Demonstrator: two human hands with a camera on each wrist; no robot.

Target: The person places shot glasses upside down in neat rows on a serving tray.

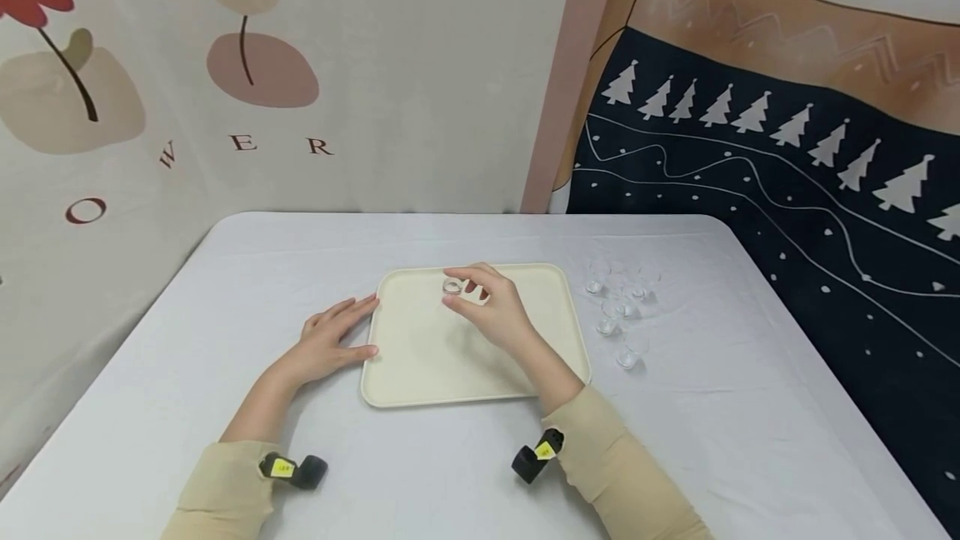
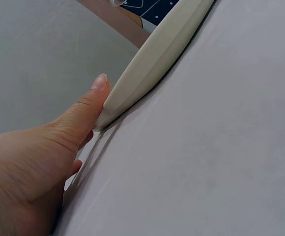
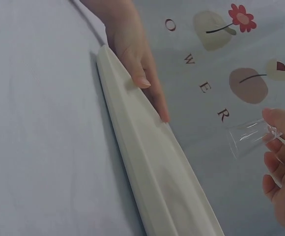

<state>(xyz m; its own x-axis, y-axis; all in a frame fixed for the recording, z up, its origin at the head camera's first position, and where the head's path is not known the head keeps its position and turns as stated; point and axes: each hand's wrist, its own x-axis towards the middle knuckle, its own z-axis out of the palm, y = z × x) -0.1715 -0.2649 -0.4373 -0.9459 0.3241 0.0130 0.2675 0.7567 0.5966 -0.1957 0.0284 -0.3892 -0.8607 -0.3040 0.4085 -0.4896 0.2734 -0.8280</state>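
My right hand [image 1: 491, 302] pinches a small clear stemmed cup [image 3: 250, 137] between thumb and fingers, above the far middle of the cream tray [image 1: 420, 365]. In the right wrist view, the cup's wide mouth points down toward the tray and the fingers are at its narrow end. My left hand [image 1: 330, 340] rests at the tray's left side, fingers spread and extended. Its thumb [image 2: 91, 105] lies against the rim in the left wrist view. Right of the tray, several similar clear cups [image 1: 628, 357] stand in a loose cluster on the white cloth.
A white cloth covers the table [image 1: 420, 473], whose far edge lies by a hanging with flowers and letters [image 1: 420, 90]. A dark hanging with white trees [image 1: 750, 157] borders the right side. Black wrist cameras [image 1: 303, 472] sit at both cuffs.
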